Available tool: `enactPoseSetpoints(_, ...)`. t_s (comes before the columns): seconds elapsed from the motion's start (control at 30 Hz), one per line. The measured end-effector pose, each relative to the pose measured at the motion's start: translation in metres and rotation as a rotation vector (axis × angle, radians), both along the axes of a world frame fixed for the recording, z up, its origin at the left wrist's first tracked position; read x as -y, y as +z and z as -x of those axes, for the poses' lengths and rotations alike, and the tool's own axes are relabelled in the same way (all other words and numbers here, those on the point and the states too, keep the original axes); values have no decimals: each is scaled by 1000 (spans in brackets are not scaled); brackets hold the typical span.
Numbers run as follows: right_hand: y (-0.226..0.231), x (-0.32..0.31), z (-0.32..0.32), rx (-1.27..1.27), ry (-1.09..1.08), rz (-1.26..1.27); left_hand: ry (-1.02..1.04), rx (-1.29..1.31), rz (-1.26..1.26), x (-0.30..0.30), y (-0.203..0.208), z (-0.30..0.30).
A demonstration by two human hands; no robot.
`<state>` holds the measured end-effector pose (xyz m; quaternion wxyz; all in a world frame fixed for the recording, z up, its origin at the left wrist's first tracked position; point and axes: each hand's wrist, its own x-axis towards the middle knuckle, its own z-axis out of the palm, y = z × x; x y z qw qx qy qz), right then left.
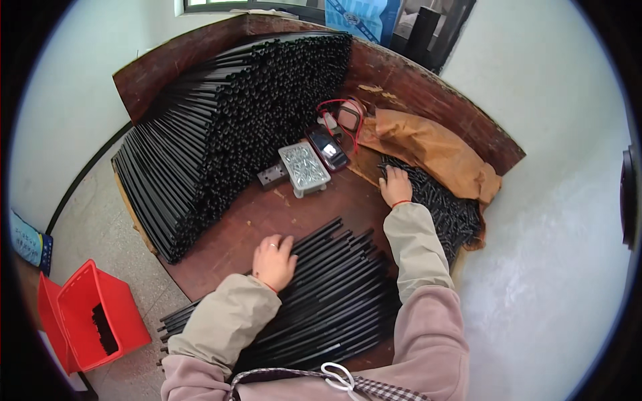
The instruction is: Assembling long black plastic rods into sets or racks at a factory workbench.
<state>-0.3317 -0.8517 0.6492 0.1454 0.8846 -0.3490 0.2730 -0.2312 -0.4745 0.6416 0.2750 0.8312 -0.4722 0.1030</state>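
Note:
Several long black tubes (pixel 334 281) lie in a loose stack right in front of me. My left hand (pixel 274 262) rests at the upper left edge of this stack, its fingers apart and touching the tubes. Farther right, my right hand (pixel 397 185) reaches to the edge of a heap of small black parts (pixel 438 204). Its fingers point forward, spread a little, with the tips among the parts; nothing clearly shows between them. An orange-brown sack (pixel 435 144) lies open around the heap.
A large stack of black tubes (pixel 234 113) fills the back left of the reddish-brown table (pixel 267 214). Near the middle sit a clear box of small metal parts (pixel 305 167), a metal block (pixel 273 176) and a phone (pixel 327 148). A red bin (pixel 127 321) stands low at the left.

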Motion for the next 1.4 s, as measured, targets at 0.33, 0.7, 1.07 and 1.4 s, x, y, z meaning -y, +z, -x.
enactPoseSetpoints(0.33, -20, 36, -45, -66, -224, 12, -82, 7, 115, 8, -6, -33)
enactPoseSetpoints(0.7, 2, -73, -12, -56, 566, 10, -123, -119, 164, 17, -13, -52)
enactPoseSetpoints(1.07, -2, -83, -27, -82, 697, -308, -168, -202, 260, 51, -26, -49)
enactPoseSetpoints(1.4, 12, -107, -35, -105, 802, -970, -62, -275, 112, 54, -18, -49)
